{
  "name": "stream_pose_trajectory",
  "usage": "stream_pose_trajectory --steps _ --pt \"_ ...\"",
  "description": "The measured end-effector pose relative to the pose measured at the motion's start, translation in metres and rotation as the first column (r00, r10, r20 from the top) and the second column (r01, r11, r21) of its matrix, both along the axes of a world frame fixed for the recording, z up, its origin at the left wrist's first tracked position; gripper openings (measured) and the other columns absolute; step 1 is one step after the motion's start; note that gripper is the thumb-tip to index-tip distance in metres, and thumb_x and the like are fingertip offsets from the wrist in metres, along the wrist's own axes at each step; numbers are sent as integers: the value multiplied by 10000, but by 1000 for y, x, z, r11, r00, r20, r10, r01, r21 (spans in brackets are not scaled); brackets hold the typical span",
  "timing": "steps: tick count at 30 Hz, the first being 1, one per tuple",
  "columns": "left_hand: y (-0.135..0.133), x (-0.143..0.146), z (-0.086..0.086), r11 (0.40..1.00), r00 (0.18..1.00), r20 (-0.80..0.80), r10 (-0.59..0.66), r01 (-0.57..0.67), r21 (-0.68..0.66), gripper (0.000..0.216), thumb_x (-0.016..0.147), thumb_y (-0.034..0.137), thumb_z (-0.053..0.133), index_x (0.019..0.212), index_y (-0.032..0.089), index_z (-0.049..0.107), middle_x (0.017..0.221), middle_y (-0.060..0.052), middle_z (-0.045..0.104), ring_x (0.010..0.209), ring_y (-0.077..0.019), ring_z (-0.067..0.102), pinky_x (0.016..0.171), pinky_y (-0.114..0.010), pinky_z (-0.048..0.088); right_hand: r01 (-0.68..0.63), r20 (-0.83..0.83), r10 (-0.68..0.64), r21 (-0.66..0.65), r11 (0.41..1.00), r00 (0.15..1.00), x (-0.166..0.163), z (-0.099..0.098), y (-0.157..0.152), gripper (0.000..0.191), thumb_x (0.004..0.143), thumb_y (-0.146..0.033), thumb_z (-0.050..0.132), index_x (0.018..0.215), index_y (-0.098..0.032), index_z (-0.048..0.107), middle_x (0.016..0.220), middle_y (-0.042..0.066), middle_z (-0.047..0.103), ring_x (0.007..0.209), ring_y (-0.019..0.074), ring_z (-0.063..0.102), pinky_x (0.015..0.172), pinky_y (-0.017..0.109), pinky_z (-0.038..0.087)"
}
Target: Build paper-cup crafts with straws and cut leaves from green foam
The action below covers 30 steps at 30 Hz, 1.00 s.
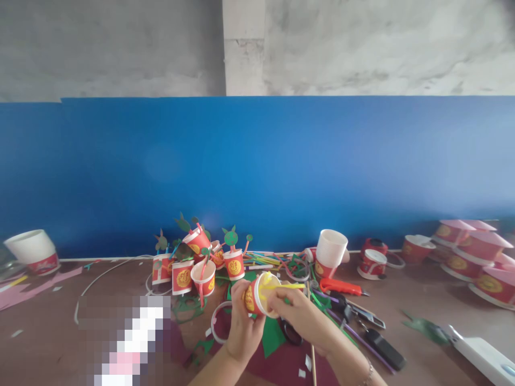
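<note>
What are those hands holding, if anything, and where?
The left hand holds a red cup by its outer side; the right hand is at the cup's mouth, grip unclear.

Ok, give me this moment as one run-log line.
left hand: holds tilted paper cup | right hand: at cup's mouth by yellow straw, grip unclear | nearby: green paper, orange-handled tool

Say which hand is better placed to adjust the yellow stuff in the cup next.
Probably the right hand: it is at the mouth of the cup, beside the yellow stuff; the left hand holds its outside.
</note>
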State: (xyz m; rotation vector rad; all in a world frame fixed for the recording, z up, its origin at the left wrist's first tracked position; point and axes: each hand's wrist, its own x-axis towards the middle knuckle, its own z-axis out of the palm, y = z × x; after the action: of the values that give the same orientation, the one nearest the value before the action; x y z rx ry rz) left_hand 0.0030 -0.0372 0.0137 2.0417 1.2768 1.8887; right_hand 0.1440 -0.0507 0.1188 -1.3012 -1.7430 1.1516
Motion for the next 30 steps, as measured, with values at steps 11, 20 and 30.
stream_pose_trajectory --steps 11,20,30 --pt "5 -1 -2 998 998 63 6 -2 -61 507 820 175 567 1276 201 346 1226 -149 469 1139 -280 503 931 -452 452 44 110 -54 92 995 992 10 3 2 350 823 -413 495 599 -158 580 547 -30 474 504 101 413 494 216 322" --pt "1 4 -1 1000 1000 -10 -12 12 0 476 806 121 565 1231 185 362 1136 -138 514 1069 -253 545 892 -416 480 253 147 -322 359 899 935 -7 -2 -5 318 816 -432 513 861 -207 734 1203 135 597 1184 304 486 980 414 361" --pt "-2 7 11 855 853 376 -363 465 -230 517 700 142 679 1153 186 432 1065 -92 597 961 -241 611 840 -375 500 64 237 -175 412 909 956 -6 3 -8 151 724 -237 607 745 -271 753 1369 61 478 1249 321 392 999 503 319"
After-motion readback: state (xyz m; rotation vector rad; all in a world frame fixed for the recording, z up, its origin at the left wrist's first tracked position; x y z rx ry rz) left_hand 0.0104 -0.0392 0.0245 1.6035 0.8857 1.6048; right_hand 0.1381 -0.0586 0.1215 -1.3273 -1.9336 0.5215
